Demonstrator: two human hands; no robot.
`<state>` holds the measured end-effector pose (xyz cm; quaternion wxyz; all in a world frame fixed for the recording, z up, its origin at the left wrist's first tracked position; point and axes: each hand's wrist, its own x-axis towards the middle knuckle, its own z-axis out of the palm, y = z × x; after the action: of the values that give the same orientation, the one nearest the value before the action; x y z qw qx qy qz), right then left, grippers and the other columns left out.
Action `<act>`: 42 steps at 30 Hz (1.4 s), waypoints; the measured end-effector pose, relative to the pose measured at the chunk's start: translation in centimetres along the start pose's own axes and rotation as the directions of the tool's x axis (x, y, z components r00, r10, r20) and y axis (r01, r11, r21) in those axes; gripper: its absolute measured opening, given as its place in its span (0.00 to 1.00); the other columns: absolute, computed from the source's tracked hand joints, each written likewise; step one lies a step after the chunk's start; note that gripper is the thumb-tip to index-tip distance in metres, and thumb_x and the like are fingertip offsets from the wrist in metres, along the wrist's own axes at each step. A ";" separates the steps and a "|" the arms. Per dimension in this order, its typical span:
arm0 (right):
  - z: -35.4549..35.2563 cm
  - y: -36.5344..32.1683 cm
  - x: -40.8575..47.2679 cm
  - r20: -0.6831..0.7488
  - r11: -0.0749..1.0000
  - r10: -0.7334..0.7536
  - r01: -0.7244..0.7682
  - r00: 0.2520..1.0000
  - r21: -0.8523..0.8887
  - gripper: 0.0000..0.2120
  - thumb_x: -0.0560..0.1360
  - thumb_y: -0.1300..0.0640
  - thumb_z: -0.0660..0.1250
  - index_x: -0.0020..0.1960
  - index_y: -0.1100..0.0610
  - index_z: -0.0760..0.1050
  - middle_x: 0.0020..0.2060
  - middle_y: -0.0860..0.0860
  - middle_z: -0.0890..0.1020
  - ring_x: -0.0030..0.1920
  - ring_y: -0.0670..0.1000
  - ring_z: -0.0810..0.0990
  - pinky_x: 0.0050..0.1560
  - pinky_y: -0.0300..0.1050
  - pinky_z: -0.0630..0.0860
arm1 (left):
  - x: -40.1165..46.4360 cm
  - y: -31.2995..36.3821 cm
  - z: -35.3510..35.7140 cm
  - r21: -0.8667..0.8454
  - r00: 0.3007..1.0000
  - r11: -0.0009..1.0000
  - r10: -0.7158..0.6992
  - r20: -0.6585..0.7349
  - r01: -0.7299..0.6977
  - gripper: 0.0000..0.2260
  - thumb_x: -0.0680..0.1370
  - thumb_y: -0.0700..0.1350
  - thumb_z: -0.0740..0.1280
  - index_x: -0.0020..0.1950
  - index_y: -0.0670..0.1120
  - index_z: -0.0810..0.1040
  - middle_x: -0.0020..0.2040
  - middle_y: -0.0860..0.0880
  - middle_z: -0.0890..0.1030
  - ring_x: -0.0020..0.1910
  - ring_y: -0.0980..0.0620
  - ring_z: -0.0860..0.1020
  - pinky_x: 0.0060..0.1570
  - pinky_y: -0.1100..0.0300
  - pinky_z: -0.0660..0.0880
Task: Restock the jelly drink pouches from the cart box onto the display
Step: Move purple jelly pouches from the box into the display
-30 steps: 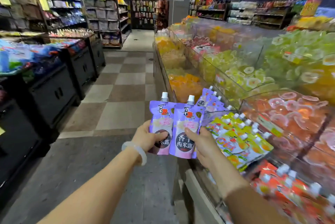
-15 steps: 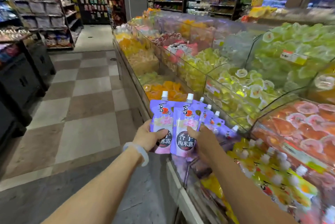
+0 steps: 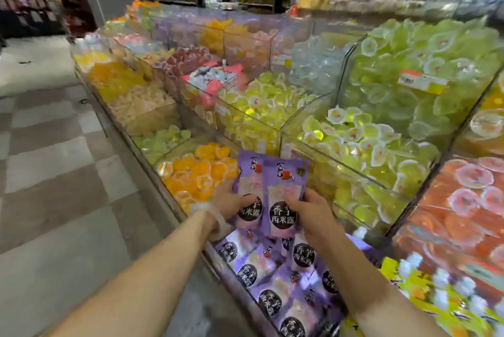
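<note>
Two purple pouches (image 3: pixel 268 195) are held side by side, the left hand (image 3: pixel 227 200) closed on the left pouch's lower edge and the right hand (image 3: pixel 313 214) closed on the right one's, thumbs pressed on the fronts. Directly below the grip, a purple stock (image 3: pixel 275 282) is already laid in its bin (image 3: pixel 218 257), so some restocking seems done. These two are not yet placed, and the cart box is not seen, so what remains cannot be judged.
</note>
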<state>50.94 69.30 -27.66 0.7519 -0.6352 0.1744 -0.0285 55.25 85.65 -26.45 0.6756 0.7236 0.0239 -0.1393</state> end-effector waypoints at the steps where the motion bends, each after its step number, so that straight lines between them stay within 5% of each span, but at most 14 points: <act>1: -0.2 0.8 0.3 -0.046 1.000 0.011 -0.011 0.999 -0.003 0.05 0.74 0.65 0.68 0.43 0.56 0.78 0.43 0.58 0.82 0.43 0.53 0.79 0.49 0.53 0.76 | 1.5 -0.9 0.1 0.021 0.998 0.999 -0.038 0.059 0.037 0.17 0.73 0.26 0.66 0.61 0.35 0.72 0.44 0.44 0.79 0.37 0.50 0.80 0.38 0.63 0.79; 4: -0.4 4.2 1.3 -0.204 0.996 0.077 -0.067 0.976 0.054 0.07 0.75 0.68 0.66 0.42 0.58 0.78 0.37 0.57 0.79 0.36 0.49 0.76 0.38 0.42 0.73 | 5.3 -3.3 0.4 0.113 0.969 0.985 -0.148 0.198 0.127 0.23 0.70 0.27 0.69 0.64 0.36 0.72 0.51 0.40 0.81 0.53 0.41 0.79 0.60 0.41 0.73; 7: 0.4 7.5 2.2 -0.377 0.977 0.208 -0.170 0.902 0.132 0.06 0.74 0.70 0.65 0.44 0.61 0.75 0.33 0.55 0.78 0.26 0.45 0.75 0.28 0.37 0.71 | 7.8 -5.4 0.4 0.208 0.922 0.955 -0.264 0.284 0.209 0.20 0.65 0.30 0.74 0.56 0.36 0.76 0.39 0.45 0.84 0.40 0.47 0.82 0.49 0.47 0.80; 10: 1.5 10.8 3.3 -0.533 0.967 0.255 -0.217 0.807 0.135 0.11 0.73 0.64 0.69 0.37 0.57 0.69 0.31 0.58 0.77 0.31 0.52 0.74 0.33 0.45 0.69 | 10.1 -6.7 0.2 0.346 0.875 0.925 -0.295 0.384 0.159 0.18 0.66 0.32 0.73 0.54 0.36 0.78 0.29 0.55 0.81 0.32 0.53 0.78 0.44 0.54 0.78; 13: 2.2 14.0 3.9 -0.658 0.957 0.287 -0.238 0.696 0.167 0.16 0.70 0.60 0.70 0.32 0.55 0.64 0.31 0.60 0.73 0.34 0.53 0.70 0.35 0.50 0.70 | 11.8 -7.9 1.1 0.473 0.853 0.870 -0.346 0.390 0.136 0.21 0.73 0.31 0.70 0.65 0.34 0.72 0.50 0.41 0.83 0.45 0.51 0.78 0.45 0.60 0.71; 16: 3.8 13.1 2.6 -0.725 0.951 0.309 -0.201 0.616 0.235 0.18 0.73 0.64 0.69 0.32 0.56 0.62 0.32 0.58 0.71 0.33 0.52 0.68 0.33 0.46 0.69 | 11.6 -8.4 2.1 0.640 0.814 0.764 -0.422 0.399 0.083 0.28 0.69 0.39 0.74 0.67 0.38 0.71 0.65 0.41 0.76 0.62 0.45 0.76 0.58 0.59 0.72; 20: 3.7 13.3 2.4 -0.782 0.955 0.287 -0.233 0.553 0.186 0.21 0.71 0.68 0.70 0.31 0.56 0.59 0.29 0.56 0.68 0.34 0.50 0.67 0.36 0.45 0.65 | 11.4 -8.9 2.6 0.764 0.842 0.644 -0.424 0.332 0.023 0.22 0.76 0.43 0.69 0.67 0.38 0.70 0.66 0.43 0.74 0.63 0.46 0.75 0.58 0.58 0.70; 25: 4.3 13.2 2.8 -0.848 0.948 0.187 -0.317 0.496 0.024 0.20 0.69 0.65 0.72 0.31 0.57 0.60 0.27 0.52 0.67 0.31 0.52 0.64 0.32 0.43 0.63 | 11.5 -10.5 2.8 0.502 0.908 0.823 -0.389 0.157 0.266 0.10 0.72 0.34 0.69 0.51 0.36 0.74 0.47 0.39 0.78 0.44 0.45 0.74 0.44 0.57 0.69; 27: 4.6 12.9 2.7 -0.894 0.949 0.109 -0.314 0.436 -0.038 0.18 0.68 0.66 0.72 0.32 0.56 0.62 0.29 0.52 0.70 0.31 0.53 0.68 0.30 0.39 0.64 | 10.8 -10.7 2.8 0.600 0.924 0.774 -0.354 0.144 0.203 0.10 0.73 0.38 0.69 0.51 0.40 0.71 0.52 0.38 0.80 0.49 0.41 0.77 0.49 0.54 0.73; 30: 4.9 12.8 2.7 -0.929 0.944 0.043 -0.318 0.367 -0.082 0.14 0.66 0.66 0.72 0.35 0.56 0.66 0.34 0.54 0.75 0.37 0.57 0.75 0.35 0.44 0.69 | 9.9 -10.2 2.5 0.817 0.919 0.571 -0.361 0.161 0.081 0.22 0.76 0.42 0.66 0.67 0.40 0.63 0.65 0.39 0.71 0.64 0.39 0.72 0.62 0.52 0.70; 35: 5.0 12.5 2.2 -0.903 0.901 -0.026 -0.382 0.428 -0.207 0.12 0.69 0.61 0.71 0.42 0.58 0.67 0.39 0.53 0.75 0.44 0.58 0.77 0.43 0.49 0.74 | 8.7 -8.9 2.2 0.863 0.897 0.476 -0.286 0.337 -0.172 0.38 0.77 0.38 0.63 0.77 0.42 0.40 0.73 0.40 0.57 0.70 0.40 0.64 0.67 0.52 0.65; 39: 4.9 11.8 1.4 -0.838 0.795 -0.081 -0.472 0.540 -0.381 0.10 0.72 0.56 0.69 0.48 0.58 0.70 0.48 0.55 0.75 0.52 0.57 0.75 0.51 0.48 0.71 | 8.1 -6.7 2.4 0.827 0.821 0.255 -0.162 0.547 -0.501 0.39 0.76 0.43 0.66 0.77 0.43 0.43 0.77 0.42 0.49 0.75 0.42 0.54 0.69 0.55 0.62; 42: 4.5 10.4 0.6 -0.716 0.583 -0.083 -0.549 0.693 -0.599 0.19 0.73 0.56 0.65 0.63 0.57 0.69 0.61 0.54 0.71 0.62 0.55 0.70 0.60 0.44 0.67 | 7.1 -5.0 2.8 0.743 0.732 0.100 -0.126 0.669 -0.662 0.34 0.74 0.44 0.67 0.75 0.43 0.53 0.76 0.44 0.53 0.75 0.44 0.54 0.70 0.55 0.60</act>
<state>51.01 75.34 -37.21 0.2758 -0.8060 0.5189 -0.0711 60.46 82.18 -33.05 0.0275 0.8832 -0.4244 -0.1976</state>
